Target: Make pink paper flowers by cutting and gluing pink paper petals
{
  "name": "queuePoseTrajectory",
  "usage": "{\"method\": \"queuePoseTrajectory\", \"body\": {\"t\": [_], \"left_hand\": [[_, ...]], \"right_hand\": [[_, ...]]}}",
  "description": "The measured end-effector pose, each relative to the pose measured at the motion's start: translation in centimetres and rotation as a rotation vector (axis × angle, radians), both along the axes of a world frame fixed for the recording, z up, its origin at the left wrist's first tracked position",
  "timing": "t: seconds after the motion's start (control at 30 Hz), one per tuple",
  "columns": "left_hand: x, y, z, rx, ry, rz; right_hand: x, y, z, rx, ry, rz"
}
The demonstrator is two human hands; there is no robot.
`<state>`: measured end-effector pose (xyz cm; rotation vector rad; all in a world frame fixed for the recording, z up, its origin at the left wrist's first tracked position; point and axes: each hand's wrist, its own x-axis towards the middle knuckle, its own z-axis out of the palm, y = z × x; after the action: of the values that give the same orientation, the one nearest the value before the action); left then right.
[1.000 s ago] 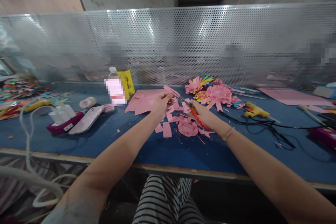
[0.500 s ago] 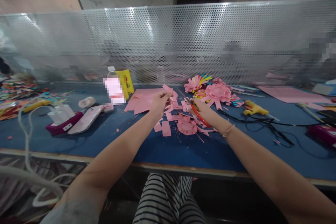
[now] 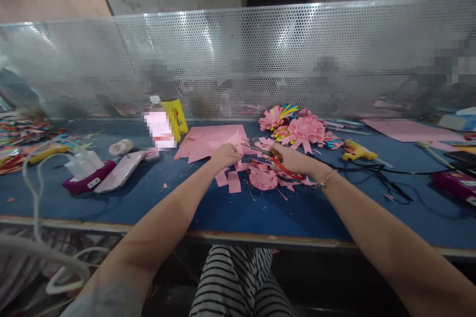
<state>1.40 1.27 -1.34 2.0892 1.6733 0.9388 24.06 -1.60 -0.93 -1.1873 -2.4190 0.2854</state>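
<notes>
My right hand (image 3: pixel 288 158) is wrapped round red-handled scissors (image 3: pixel 289 171), whose blades point left toward my other hand. Closed in a pinch, my left hand (image 3: pixel 225 155) has a small piece of pink paper (image 3: pixel 246 147) at its fingertips, close to the blade tips. Its exact shape is partly hidden by the fingers. Below the hands lies a round pleated pink paper flower (image 3: pixel 263 178) among cut scraps. Just behind my left hand are larger pink sheets (image 3: pixel 208 137). A loose pink square (image 3: pixel 234 182) rests in front of it.
Finished-looking paper flowers (image 3: pixel 305 130) stand behind my right hand. A yellow glue gun (image 3: pixel 357 151) with black cable lies to the right. On the left are a phone (image 3: pixel 121 171), a purple power strip (image 3: pixel 89 178) and a bottle (image 3: pixel 159 126). A perforated metal screen (image 3: pixel 230 44) closes the back.
The scissors have turned from pointing away to pointing left, their blades now by my left fingertips. My left hand has lowered slightly and turned knuckles up. The view has shifted slightly.
</notes>
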Motion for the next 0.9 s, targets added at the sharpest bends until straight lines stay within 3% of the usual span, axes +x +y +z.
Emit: {"method": "queuePoseTrajectory", "body": {"t": [0.1,0.2,0.33,0.43,0.53,0.6,0.73,0.9], "left_hand": [[-0.1,-0.4,0.2,0.053,0.058,0.029],[-0.1,-0.4,0.0,0.094,0.021,-0.043],[0.4,-0.2,-0.2,0.153,-0.067,-0.151],[1.2,-0.7,0.5,0.070,-0.118,-0.214],[1.9,-1.7,1.4,-0.110,-0.306,-0.326],[2.3,-2.2,1.8,-0.139,-0.416,-0.348],[2.5,-2.7,1.8,-0.137,-0.564,-0.374],[2.5,-2.3,1.4,-0.149,-0.639,-0.367]], "right_hand": [[-0.3,-0.2,-0.1,0.055,-0.081,-0.018],[-0.7,0.3,-0.5,0.105,-0.087,-0.097],[-0.9,1.3,-0.9,0.137,0.149,-0.177],[-1.4,1.6,-0.8,0.000,0.485,-0.164],[-2.5,1.1,-0.6,-0.227,0.778,-0.135],[-3.3,0.5,-0.5,-0.318,0.893,-0.119],[-4.2,-0.3,-0.6,-0.360,0.993,-0.064],[-4.3,-0.3,-0.5,-0.311,0.967,-0.074]]}}
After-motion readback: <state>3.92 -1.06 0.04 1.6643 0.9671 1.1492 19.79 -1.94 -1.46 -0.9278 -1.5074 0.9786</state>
